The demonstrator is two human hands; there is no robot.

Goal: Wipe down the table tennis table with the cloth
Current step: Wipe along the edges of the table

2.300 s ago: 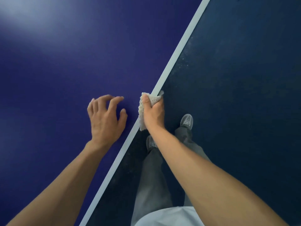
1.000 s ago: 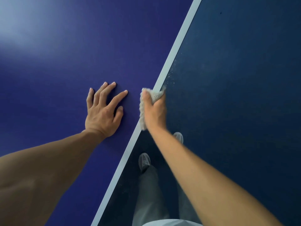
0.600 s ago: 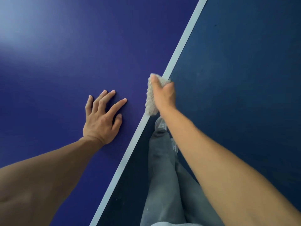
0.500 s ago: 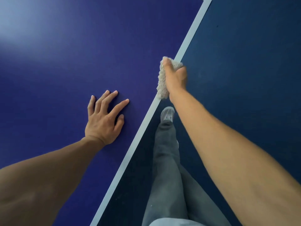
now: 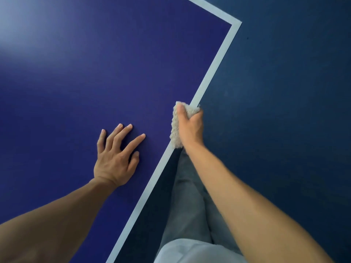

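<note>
The table tennis table (image 5: pixel 79 76) fills the left of the view, deep blue with a white line along its side edge. My right hand (image 5: pixel 190 128) grips a beige fluffy cloth (image 5: pixel 175 130) and holds it over that white edge line, thumb on top and fingers wrapped down the table's side. My left hand (image 5: pixel 115 154) rests on the blue surface with its fingers spread, a short way left of the cloth. The table's corner (image 5: pixel 235 23) shows at the top right.
Dark blue floor (image 5: pixel 284 111) lies to the right of the table. My grey trouser leg (image 5: pixel 188 196) and pale shirt hem stand close to the table's edge at the bottom.
My right hand has slid the cloth forward along the white edge line toward the corner, which has come into view. My left hand went from raised and curled to flat on the surface.
</note>
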